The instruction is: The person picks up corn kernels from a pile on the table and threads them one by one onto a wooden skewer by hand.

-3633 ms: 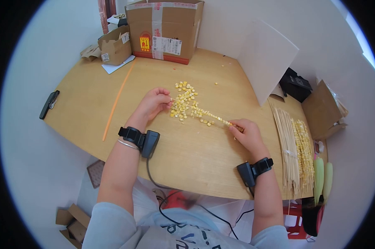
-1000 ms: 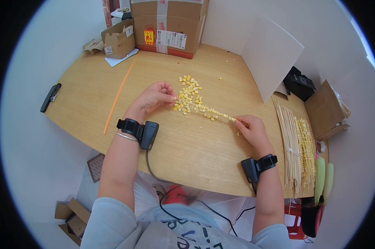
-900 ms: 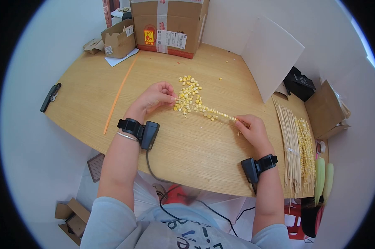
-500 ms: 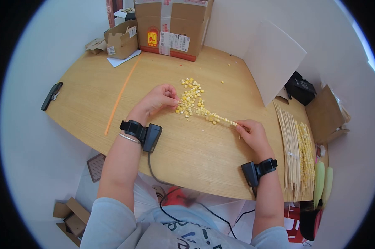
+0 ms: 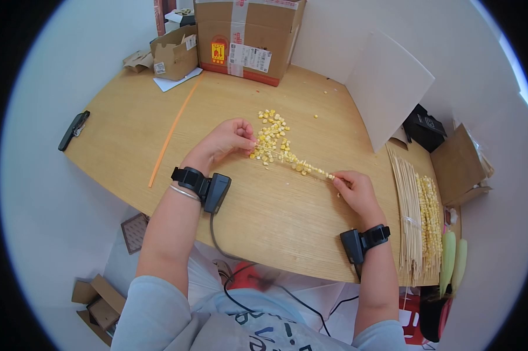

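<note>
A thin wooden skewer (image 5: pixel 302 167) threaded with yellow corn kernels lies slanted across the wooden table (image 5: pixel 264 216). My right hand (image 5: pixel 354 190) pinches its lower right end. My left hand (image 5: pixel 229 139) has its fingertips closed at the skewer's upper left tip, beside a loose pile of corn kernels (image 5: pixel 270 131). Both wrists wear black strapped devices, the left one with a cable hanging off the table.
A bundle of bare skewers (image 5: pixel 405 216) and several corn-loaded skewers (image 5: pixel 430 210) lie at the right edge, with corn cobs (image 5: pixel 454 257) below. Cardboard boxes (image 5: pixel 246 29) stand at the back, a white board (image 5: pixel 387 88) leans right, an orange stick (image 5: pixel 171 134) and black clip (image 5: pixel 73 130) lie left.
The view has shifted slightly, so the table sits a little lower and to the right in frame. Both hands keep their hold at the two ends of the skewer with only small movements.
</note>
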Available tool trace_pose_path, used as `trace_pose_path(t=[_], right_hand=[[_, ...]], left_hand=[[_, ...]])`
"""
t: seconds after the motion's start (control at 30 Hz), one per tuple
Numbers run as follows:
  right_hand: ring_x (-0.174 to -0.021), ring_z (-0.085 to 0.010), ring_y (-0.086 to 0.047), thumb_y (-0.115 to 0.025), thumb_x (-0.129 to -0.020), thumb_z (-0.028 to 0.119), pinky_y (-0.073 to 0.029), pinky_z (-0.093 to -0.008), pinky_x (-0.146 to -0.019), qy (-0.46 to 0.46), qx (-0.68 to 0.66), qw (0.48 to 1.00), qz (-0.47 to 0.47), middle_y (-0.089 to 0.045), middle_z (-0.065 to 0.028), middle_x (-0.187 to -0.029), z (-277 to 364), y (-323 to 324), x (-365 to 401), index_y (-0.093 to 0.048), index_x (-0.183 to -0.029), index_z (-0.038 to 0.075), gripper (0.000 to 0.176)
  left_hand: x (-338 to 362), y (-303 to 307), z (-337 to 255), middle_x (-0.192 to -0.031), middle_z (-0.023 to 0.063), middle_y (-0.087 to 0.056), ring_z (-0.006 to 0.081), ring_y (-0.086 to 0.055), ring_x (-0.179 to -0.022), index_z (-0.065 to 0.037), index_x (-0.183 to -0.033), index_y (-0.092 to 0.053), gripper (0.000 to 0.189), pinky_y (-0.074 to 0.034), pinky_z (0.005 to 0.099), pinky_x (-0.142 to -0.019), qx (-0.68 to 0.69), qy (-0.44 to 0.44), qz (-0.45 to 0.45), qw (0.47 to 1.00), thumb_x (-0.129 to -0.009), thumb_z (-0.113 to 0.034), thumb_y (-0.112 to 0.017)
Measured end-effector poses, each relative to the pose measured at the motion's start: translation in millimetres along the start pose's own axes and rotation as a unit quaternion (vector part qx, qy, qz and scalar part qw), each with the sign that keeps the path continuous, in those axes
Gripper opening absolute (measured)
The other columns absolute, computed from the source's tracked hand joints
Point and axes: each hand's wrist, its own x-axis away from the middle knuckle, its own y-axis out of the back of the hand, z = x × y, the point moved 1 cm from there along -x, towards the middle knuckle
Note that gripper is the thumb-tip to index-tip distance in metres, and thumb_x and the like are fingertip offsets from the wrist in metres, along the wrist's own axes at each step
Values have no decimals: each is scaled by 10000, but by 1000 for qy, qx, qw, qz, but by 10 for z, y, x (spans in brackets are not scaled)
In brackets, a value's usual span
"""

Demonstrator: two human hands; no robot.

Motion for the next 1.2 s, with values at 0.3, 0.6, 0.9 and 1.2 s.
trace_pose_path(t=[0.3, 0.6, 0.9, 1.2], right_hand=[[-714, -232, -561, -638, -747, 96, -462, -312, -648, 67, 28, 994, -77, -579, -105, -802, -34, -20, -14, -636, -998, 57, 254], [-701, -221, -551, -645, -725, 70, -458, -316, -637, 0, 68, 997, -43, -545, -100, -738, -145, 25, -18, -627, -817, 20, 107], [-715, -220, -556, -642, -723, 35, -467, -302, -639, 4, 40, 995, -90, -555, -103, -763, -41, 37, -35, -595, -780, 5, 80], [-714, -215, -564, -639, -726, 17, -472, -293, -641, 18, 33, 995, -88, -559, -102, -767, -20, 38, -33, -593, -796, 6, 85]], left_hand=[[-85, 161, 53, -769, 80, -581, 145, -570, -632, -72, -855, -462, 181, -496, 253, -571, 90, -18, -122, 988, -769, 13, -597], [-113, 207, 94, -808, 137, -591, 184, -600, -678, -46, -882, -454, 149, -528, 269, -598, 189, -51, -144, 970, -800, 37, -547], [-113, 225, 120, -879, 182, -600, 229, -612, -765, -21, -900, -460, 168, -531, 298, -694, 275, -49, -132, 951, -781, 56, -550], [-141, 260, 145, -915, 179, -591, 214, -612, -783, -34, -896, -472, 212, -543, 268, -683, 272, -48, -157, 948, -764, 87, -587]])
